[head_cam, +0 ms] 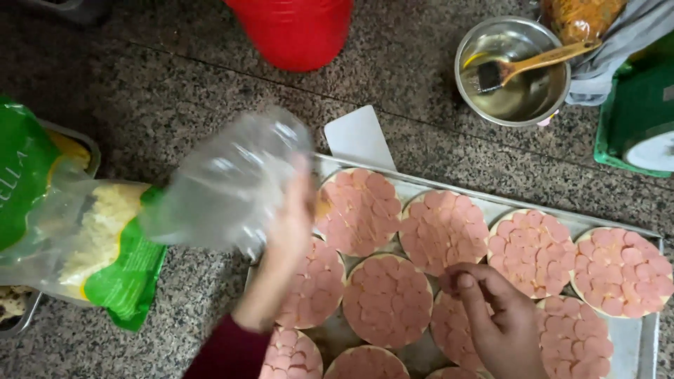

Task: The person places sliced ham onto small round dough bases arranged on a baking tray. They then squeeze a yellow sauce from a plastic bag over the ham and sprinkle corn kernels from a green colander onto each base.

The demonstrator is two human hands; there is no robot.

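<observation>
Hands over tray of sausage-topped rounds
L hand closed on clear plastic bag, held above tray's left end; R hand fingers pinched, touching a middle round.

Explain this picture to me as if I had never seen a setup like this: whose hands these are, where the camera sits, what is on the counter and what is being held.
There is no machine here. A person wears one camera on the head, looking down at their own two bare hands over a speckled grey stone counter.

The left hand holds a crumpled clear plastic bag. The right hand rests with pinched fingertips over a metal baking tray filled with round dough bases covered in pink sausage slices.

On the left lies an open green and clear bag of shredded pale cheese. At the top right stands a shiny steel bowl with a wooden-handled brush in it. A red plastic container stands at the top edge, and a white flat scraper lies beside the tray.
</observation>
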